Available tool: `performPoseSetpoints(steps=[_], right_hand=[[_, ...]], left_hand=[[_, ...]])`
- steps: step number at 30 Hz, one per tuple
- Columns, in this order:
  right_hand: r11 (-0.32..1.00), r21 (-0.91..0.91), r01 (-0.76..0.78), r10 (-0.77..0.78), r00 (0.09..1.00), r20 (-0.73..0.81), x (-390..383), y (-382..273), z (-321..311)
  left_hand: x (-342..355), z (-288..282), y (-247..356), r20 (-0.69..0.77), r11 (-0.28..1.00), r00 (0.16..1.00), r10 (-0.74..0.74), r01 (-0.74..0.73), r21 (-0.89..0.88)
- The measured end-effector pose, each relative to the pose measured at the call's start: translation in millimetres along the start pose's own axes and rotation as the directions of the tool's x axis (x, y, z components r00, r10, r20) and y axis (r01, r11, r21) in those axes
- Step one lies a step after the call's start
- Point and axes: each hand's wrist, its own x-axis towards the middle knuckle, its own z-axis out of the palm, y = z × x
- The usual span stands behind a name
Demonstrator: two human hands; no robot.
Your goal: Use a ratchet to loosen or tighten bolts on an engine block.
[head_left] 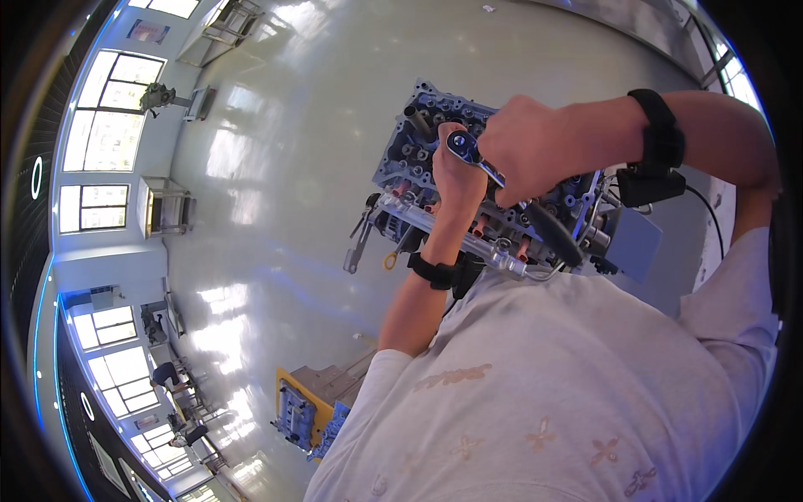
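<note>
A ratchet wrench (554,235) with a shiny head and a black handle lies slantwise over an engine (400,159). My left hand (458,177) is closed around the ratchet just beneath its head; whatever lies inside that grip is hidden. Farther along the shaft, my right hand (525,149) wraps it, and the black handle end sticks out below toward my body. Under both hands, the engine's open top shows bores and valve parts, partly covered by my hands. A silver rail (435,224) with several reddish-brown fittings runs along the engine's near side.
A yellow-ringed dipstick (390,261) and a metal bracket (355,251) stick out at the engine's left. Behind me to the left, a yellow-edged stand (316,408) carries another engine part (294,412). Workbenches (163,207) line the far left wall, with people (170,376) farther down.
</note>
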Motion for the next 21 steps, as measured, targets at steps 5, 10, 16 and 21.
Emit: performPoseSetpoints(steps=[5,10,16,21], right_hand=[[0.959,-0.252,-0.129,0.049,0.952,-0.302,36.1,53.6,8.1],[0.978,-0.205,-0.035,0.051,0.996,0.073,11.6,-1.3,7.6],[0.984,-0.163,-0.066,0.061,0.997,-0.038,28.2,23.3,-8.7],[0.92,-0.379,-0.099,-0.098,0.879,-0.467,22.7,34.9,18.7]], left_hand=[[1.5,-1.5,1.7,0.123,0.991,0.986,-0.11,0.118,-0.059],[3.1,-12.6,1.3,0.049,0.986,0.989,-0.14,0.144,-0.087],[4.8,0.1,-9.0,0.131,0.992,0.991,-0.019,0.035,-0.123],[3.6,7.8,-13.6,0.205,0.938,0.973,-0.104,0.164,-0.306]])
